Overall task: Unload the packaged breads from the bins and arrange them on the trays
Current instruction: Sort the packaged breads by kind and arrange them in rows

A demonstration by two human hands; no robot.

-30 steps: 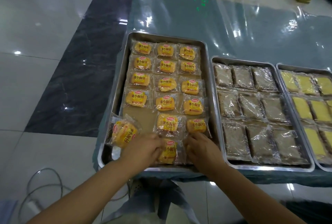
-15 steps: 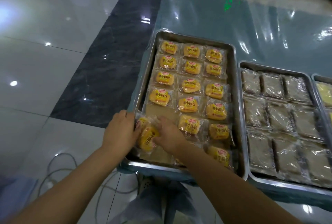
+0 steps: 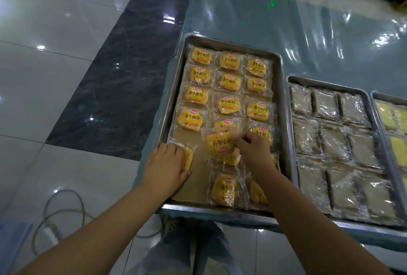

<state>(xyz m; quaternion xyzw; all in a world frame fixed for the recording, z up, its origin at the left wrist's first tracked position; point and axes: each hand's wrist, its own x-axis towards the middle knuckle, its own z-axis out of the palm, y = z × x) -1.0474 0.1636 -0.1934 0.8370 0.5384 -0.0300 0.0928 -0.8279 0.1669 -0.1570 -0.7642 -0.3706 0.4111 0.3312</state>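
Palms down: left hand (image 3: 168,164) clutches corner pack (image 3: 187,157) at tray (image 3: 174,89) left rim, right hand (image 3: 253,150) pinches flipped pack (image 3: 219,142); bare liner (image 3: 193,188) between.

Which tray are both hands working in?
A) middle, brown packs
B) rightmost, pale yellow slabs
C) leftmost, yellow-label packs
C: the left hand holds an edge pack and the right hand pinches an upside-down pack, both inside the leftmost tray.
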